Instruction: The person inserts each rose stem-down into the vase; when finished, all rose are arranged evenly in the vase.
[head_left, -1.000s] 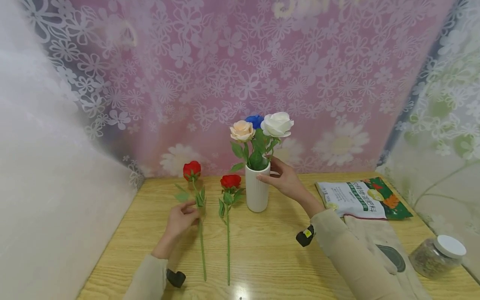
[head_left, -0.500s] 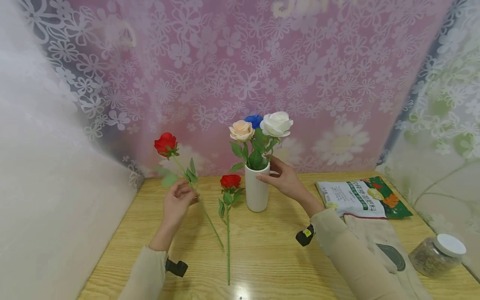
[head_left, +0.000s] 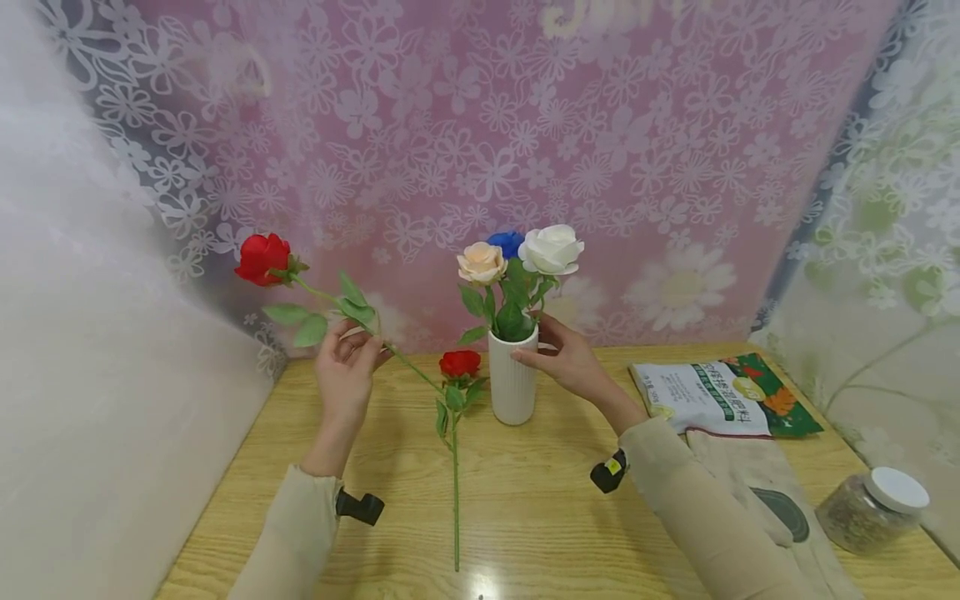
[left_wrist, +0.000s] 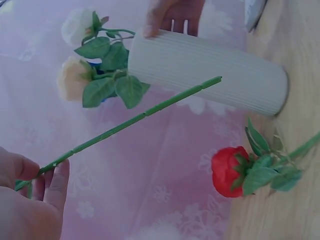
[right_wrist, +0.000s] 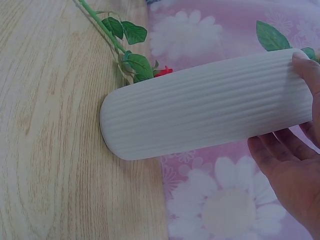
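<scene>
Pinching the stem of a red rose (head_left: 262, 259) between thumb and fingers, the left hand (head_left: 348, 367) holds the flower up off the table (head_left: 360, 542). The bloom hangs beyond that hand and to its left, with green leaves just above the fingers; from the grip, the bare stem slants down to the right. In the left wrist view the stem's lower end shows in front of the side of the white ribbed vase (head_left: 513, 387); whether the 2 touch, I cannot tell.

The right hand (head_left: 570, 362) grips the vase near its rim, thumb on the near side and fingers curled along the right side. The vase stands upright on the table, just left of this hand. Rising from its mouth, above and to the left of the right hand, are 3 flowers: a peach rose (head_left: 482, 262), a white rose (head_left: 551, 250) and, partly hidden behind them, a blue flower (head_left: 506, 243).

Between the 2 hands, a second red rose (head_left: 460, 364) lies on the table beside the vase, its stem pointing toward the person. To the right of the right hand is a white and green printed bag (head_left: 727, 396). Nearer the person lies a beige cloth item (head_left: 738, 471), partly under the right sleeve (head_left: 697, 500), and farther right stands a white-lidded clear jar (head_left: 870, 512).
</scene>
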